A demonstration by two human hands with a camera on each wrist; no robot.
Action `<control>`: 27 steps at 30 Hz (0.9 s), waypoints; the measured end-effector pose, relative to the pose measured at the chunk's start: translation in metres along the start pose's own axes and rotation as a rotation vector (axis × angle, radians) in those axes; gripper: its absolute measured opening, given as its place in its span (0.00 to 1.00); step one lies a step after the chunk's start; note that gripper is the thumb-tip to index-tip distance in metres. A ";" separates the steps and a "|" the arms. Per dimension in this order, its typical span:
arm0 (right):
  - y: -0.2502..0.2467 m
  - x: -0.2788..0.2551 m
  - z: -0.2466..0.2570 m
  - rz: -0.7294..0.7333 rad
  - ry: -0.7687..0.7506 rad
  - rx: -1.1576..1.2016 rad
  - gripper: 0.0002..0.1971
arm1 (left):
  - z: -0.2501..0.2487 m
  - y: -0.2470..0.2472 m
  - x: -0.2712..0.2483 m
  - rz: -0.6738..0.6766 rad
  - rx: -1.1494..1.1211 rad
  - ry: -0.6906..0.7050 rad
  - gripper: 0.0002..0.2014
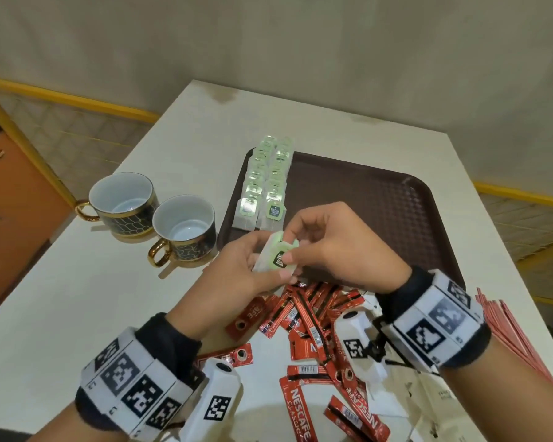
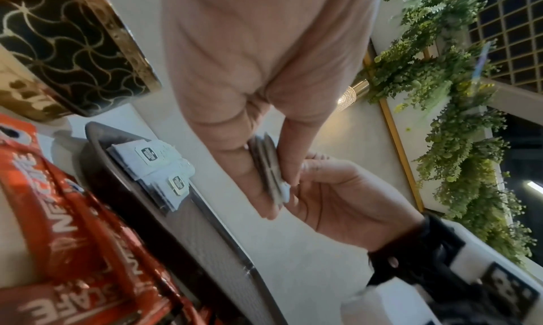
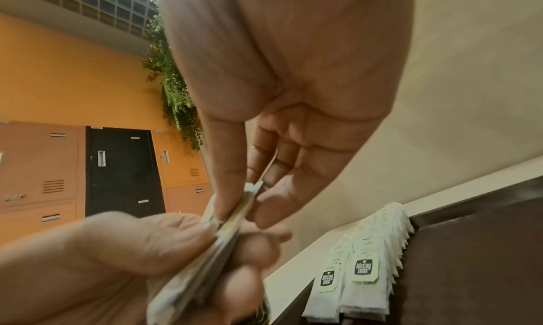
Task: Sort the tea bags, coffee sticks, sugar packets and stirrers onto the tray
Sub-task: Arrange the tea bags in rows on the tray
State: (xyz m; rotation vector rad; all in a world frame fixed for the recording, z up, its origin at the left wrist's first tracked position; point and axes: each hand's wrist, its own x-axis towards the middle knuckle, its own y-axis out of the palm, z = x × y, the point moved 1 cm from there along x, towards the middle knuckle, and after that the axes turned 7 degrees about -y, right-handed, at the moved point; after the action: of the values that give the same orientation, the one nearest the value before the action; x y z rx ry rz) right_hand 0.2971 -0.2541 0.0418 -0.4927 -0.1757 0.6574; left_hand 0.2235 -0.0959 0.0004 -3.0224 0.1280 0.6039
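My left hand (image 1: 253,266) grips a small stack of white tea bags (image 1: 276,258) with green tags, held above the near-left corner of the brown tray (image 1: 380,199). My right hand (image 1: 304,240) pinches the top end of that same stack (image 3: 235,216) between thumb and fingers. The stack shows edge-on in the left wrist view (image 2: 269,167). Two rows of tea bags (image 1: 267,177) lie along the tray's left side. Red coffee sticks (image 1: 304,317) lie in a loose heap on the white table (image 1: 77,298) under my wrists. Thin red stirrers (image 1: 508,330) lie at the right.
Two dark patterned cups (image 1: 125,205) (image 1: 186,231) with gold handles stand left of the tray. White packets (image 1: 428,400) lie at the near right among the coffee sticks. Most of the tray's floor to the right of the tea bags is bare.
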 end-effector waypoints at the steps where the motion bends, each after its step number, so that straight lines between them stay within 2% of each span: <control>1: -0.002 0.006 0.001 -0.010 0.002 -0.011 0.07 | 0.002 -0.002 0.000 -0.021 0.014 -0.008 0.26; 4: -0.011 0.032 0.000 -0.058 0.040 -0.018 0.06 | 0.009 -0.014 -0.002 -0.106 0.069 -0.067 0.28; 7: -0.005 0.062 -0.006 0.004 0.112 -0.065 0.06 | 0.016 -0.027 -0.009 -0.176 0.180 -0.112 0.27; 11: 0.017 0.103 -0.019 0.094 0.196 -0.112 0.08 | 0.016 -0.034 -0.018 -0.233 0.350 -0.067 0.20; 15: 0.026 0.131 -0.029 0.069 0.215 -0.300 0.08 | 0.013 -0.035 -0.022 -0.236 0.423 -0.022 0.17; 20: 0.018 0.139 -0.025 0.106 0.211 -0.296 0.09 | 0.018 -0.036 -0.021 -0.234 0.469 -0.017 0.16; 24: -0.007 0.127 -0.014 0.119 0.232 -0.033 0.08 | 0.019 -0.036 -0.020 -0.222 0.508 -0.020 0.17; 27: -0.017 0.117 -0.018 0.188 0.274 -0.114 0.08 | 0.013 -0.034 -0.018 -0.219 0.592 -0.006 0.18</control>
State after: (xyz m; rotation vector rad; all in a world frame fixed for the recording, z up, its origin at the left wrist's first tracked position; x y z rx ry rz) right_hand 0.4032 -0.1997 0.0351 -0.7095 0.0933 0.7578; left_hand 0.2048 -0.0598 -0.0034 -2.4202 -0.0236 0.4536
